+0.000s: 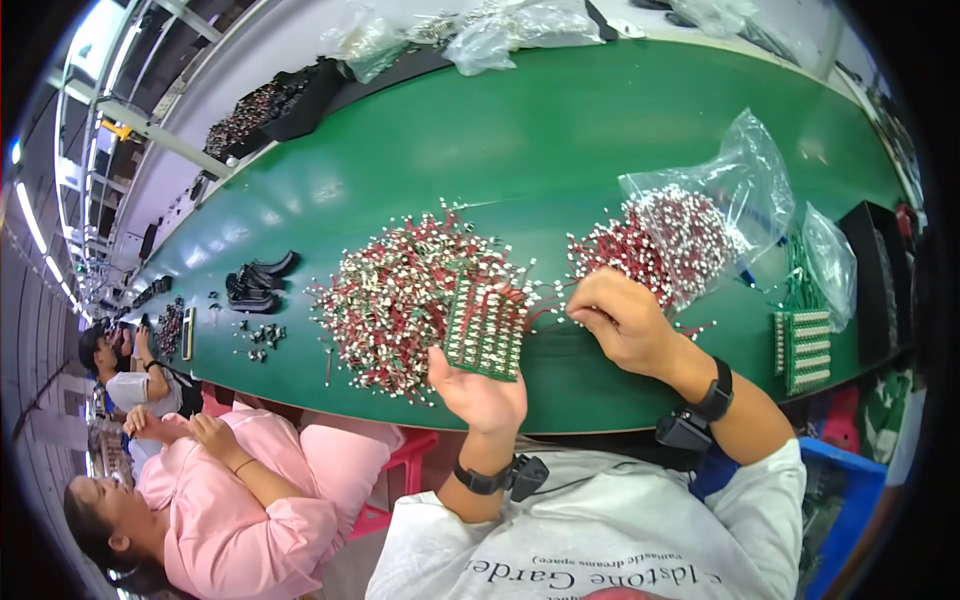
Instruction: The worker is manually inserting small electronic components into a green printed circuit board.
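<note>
On the palm and fingers of my left hand (pixel 482 400) rests a green circuit board panel (pixel 485 330) with rows of small pale parts, held tilted at the near edge of a big heap of red wires with white connector ends (pixel 395 290). My right hand (pixel 625 320) is closed in a pinch to the right of the panel. A few red wires (pixel 543 312) with white ends show between its fingertips and the panel; what the fingers hold is too small to make out. Behind that hand lies a second heap of red wires (pixel 610 250), partly under a clear plastic bag (pixel 755 170).
More green panels (pixel 803 350) stand stacked at the right, near a black tray (pixel 875 270) and a blue bin (pixel 845 500). Black curved parts (pixel 260 285) lie left on the green table (pixel 560 130). A person in pink (pixel 240 480) sits to my left.
</note>
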Demonstrator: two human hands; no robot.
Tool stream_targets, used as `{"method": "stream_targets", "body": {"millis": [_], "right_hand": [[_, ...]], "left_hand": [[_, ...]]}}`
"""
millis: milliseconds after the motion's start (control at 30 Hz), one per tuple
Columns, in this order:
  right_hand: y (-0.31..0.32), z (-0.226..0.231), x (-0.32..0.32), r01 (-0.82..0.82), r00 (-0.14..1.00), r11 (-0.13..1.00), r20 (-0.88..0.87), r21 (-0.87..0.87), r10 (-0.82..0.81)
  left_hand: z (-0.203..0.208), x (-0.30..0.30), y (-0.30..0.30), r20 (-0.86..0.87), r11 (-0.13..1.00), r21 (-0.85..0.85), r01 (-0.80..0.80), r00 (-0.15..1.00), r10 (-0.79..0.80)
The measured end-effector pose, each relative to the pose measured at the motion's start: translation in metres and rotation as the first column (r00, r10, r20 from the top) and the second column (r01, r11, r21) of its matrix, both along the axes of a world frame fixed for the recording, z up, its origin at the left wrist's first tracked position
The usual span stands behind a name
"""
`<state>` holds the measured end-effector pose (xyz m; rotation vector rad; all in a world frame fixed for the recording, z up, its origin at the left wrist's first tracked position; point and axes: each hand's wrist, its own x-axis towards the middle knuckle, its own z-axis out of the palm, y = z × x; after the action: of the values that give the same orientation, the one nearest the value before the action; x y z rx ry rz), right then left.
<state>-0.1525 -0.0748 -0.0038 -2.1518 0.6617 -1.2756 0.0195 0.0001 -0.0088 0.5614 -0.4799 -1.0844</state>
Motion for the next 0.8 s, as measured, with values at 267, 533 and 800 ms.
{"method": "stream_targets", "body": {"millis": [267,533,800], "right_hand": [[0.018,0.012,-0.007,0.136,0.991,0.980,-0.010,0.144,-0.136],[0.021,0.007,0.011,0.116,0.992,0.981,0.022,0.154,-0.121],[0.008,0.001,-0.012,0.269,0.960,0.948,-0.038,-0.168,-0.279]], "left_hand": [[-0.016,-0.015,0.002,-0.262,0.954,-0.244,0.177,0.935,-0.240],[-0.006,-0.006,0.011,-0.134,0.992,-0.036,0.122,0.983,-0.126],[-0.009,-0.017,0.005,-0.320,0.992,-0.075,0.103,0.940,-0.122]]}}
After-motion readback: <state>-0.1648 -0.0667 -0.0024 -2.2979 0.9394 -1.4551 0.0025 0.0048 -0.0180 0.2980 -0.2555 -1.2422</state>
